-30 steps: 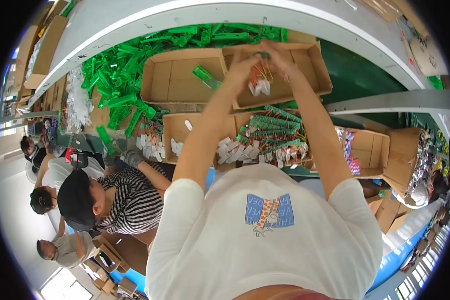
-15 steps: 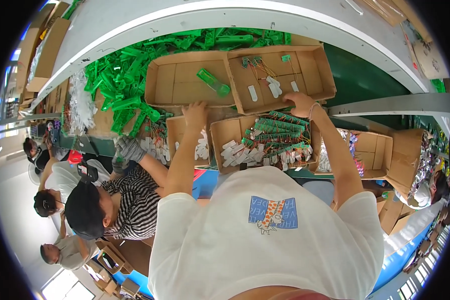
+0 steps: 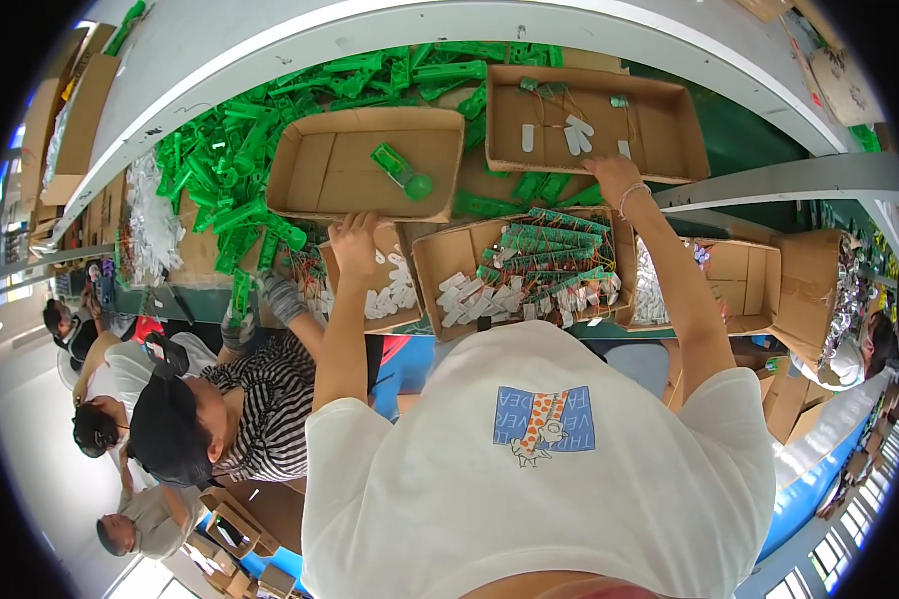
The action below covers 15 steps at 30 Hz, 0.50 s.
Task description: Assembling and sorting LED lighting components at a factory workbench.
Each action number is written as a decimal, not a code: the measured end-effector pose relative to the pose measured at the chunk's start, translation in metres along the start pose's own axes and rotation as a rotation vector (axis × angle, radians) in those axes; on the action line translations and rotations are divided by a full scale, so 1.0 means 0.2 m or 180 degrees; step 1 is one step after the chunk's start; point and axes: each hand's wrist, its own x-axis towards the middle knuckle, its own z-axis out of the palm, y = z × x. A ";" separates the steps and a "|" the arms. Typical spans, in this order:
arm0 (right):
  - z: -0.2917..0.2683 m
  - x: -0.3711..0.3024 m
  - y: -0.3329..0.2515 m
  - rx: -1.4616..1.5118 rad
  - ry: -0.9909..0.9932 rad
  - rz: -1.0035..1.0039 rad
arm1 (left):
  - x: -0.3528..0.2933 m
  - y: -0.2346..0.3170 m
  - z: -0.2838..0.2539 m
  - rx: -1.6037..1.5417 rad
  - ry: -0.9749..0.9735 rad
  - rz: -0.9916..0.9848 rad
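My left hand (image 3: 355, 243) is at the near edge of a shallow cardboard tray (image 3: 300, 206), its fingers bent over the rim. A single green plastic casing (image 3: 400, 170) with a round end lies in that tray. My right hand (image 3: 614, 180) grips the near wall of a second cardboard tray (image 3: 671, 172), farther right. This one holds a few white strips (image 3: 577, 133) and small green circuit boards with thin wires. Between the two trays is a gap with green casings in it. My right forearm passes over the right end of a box of wired circuit boards (image 3: 552, 243).
A large heap of green casings (image 3: 235, 160) covers the bench at left and back. Nearer me stand boxes of white strips (image 3: 395, 297) and a divided box (image 3: 747, 299). A co-worker in a striped top (image 3: 270, 399) sits close at left. A metal shelf beam (image 3: 789, 180) crosses at right.
The two trays have come apart: the right one has moved right and away from me with my right hand, the left one slightly left with my left hand. Green casings now show between them.
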 end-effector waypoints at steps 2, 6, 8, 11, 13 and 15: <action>0.09 -0.02 0.01 0.0505 -0.0062 -0.0333 | 0.03 0.05 0.05 0.0122 -0.0329 -0.0121; 0.18 -0.03 -0.12 0.0518 -0.0334 -0.0511 | 0.05 0.11 0.21 0.0038 -0.0456 -0.0576; 0.20 0.01 -0.16 0.0314 -0.0698 -0.0617 | 0.13 0.11 0.23 0.0060 -0.0953 -0.0789; 0.18 0.01 -0.12 0.0899 -0.0990 -0.0392 | 0.16 0.24 0.13 -0.0118 -0.0565 -0.0931; 0.06 -0.01 -0.17 0.1446 -0.0857 -0.0380 | 0.15 0.34 -0.02 -0.0255 0.0392 -0.0943; -0.22 -0.15 -0.35 0.2291 0.1365 -0.0522 | 0.03 0.54 -0.17 -0.1739 0.0378 -0.1015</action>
